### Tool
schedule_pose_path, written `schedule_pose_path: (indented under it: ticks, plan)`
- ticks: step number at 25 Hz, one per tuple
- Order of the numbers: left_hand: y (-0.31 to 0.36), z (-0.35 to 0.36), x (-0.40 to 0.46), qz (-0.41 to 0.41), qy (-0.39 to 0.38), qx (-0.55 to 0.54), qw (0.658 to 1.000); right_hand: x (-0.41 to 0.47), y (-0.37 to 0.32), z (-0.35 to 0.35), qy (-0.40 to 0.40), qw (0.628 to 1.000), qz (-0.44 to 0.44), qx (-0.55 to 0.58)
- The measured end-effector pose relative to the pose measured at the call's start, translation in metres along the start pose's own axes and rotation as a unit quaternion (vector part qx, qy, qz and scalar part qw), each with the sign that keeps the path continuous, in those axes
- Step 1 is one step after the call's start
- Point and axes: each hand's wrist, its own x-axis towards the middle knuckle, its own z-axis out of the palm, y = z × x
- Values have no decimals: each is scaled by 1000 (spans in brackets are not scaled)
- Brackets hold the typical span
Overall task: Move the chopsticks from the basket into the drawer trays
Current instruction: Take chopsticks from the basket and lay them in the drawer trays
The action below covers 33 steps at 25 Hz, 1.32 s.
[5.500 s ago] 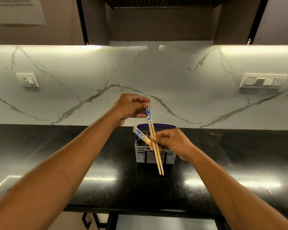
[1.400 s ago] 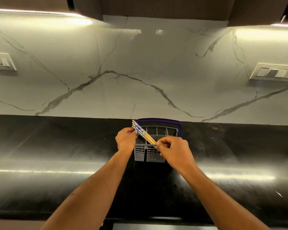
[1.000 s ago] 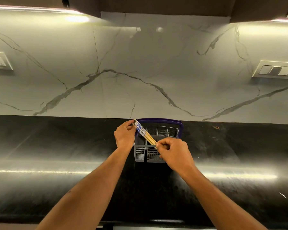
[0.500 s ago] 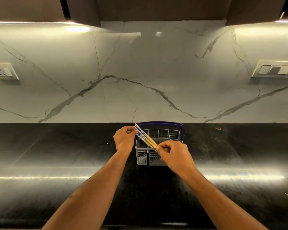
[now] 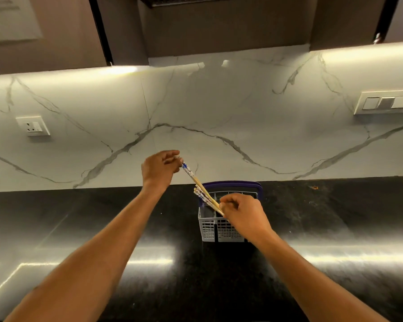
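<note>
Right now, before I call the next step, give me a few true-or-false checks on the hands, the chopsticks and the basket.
1. The left hand pinches the blue-patterned end of one chopstick. True.
2. The right hand is empty. False: it grips a bundle of chopsticks over the basket.
3. The basket lies on its side. False: it stands upright on the black counter.
4. The left hand is higher than the right. True.
5. The basket has a purple handle. True.
6. A drawer with trays is open in view. False: no drawer shows.
</note>
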Motion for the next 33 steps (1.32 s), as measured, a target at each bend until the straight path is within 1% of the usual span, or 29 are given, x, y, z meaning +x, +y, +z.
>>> schedule_pose_path:
  ticks: [3, 5, 7, 9, 11, 14, 16, 21, 25, 33]
  plan:
    - [53, -28, -4, 42, -69, -30, 996, 8, -22, -2, -7, 999, -49, 18]
    - [77, -39, -11, 45, -118, -40, 991, 12, -33, -2, -20, 996, -86, 14]
    - [89, -44, -19, 41, -143, -37, 988, 8, -37, 0, -44, 993, -95, 46]
    - [93, -47, -28, 30, -161, -37, 986, 0, -34, 3, -81, 986, -65, 129]
    - [89, -47, -36, 12, -179, -43, 983, -9, -27, 5, -123, 970, -19, 207]
    - [78, -41, -48, -13, -201, -61, 978, -22, -15, 3, -177, 946, 33, 271]
    - [74, -36, -55, -25, -209, -68, 975, -30, -10, 0, -195, 938, 45, 283]
    - [61, -16, -77, -90, -202, -154, 963, -43, -5, -9, -174, 934, 56, 307]
    - [40, 0, -106, -119, -241, -154, 951, -49, 1, -12, -177, 927, 69, 322]
    - [38, 1, -124, -132, -262, -155, 943, -57, 6, -17, -202, 921, 90, 320]
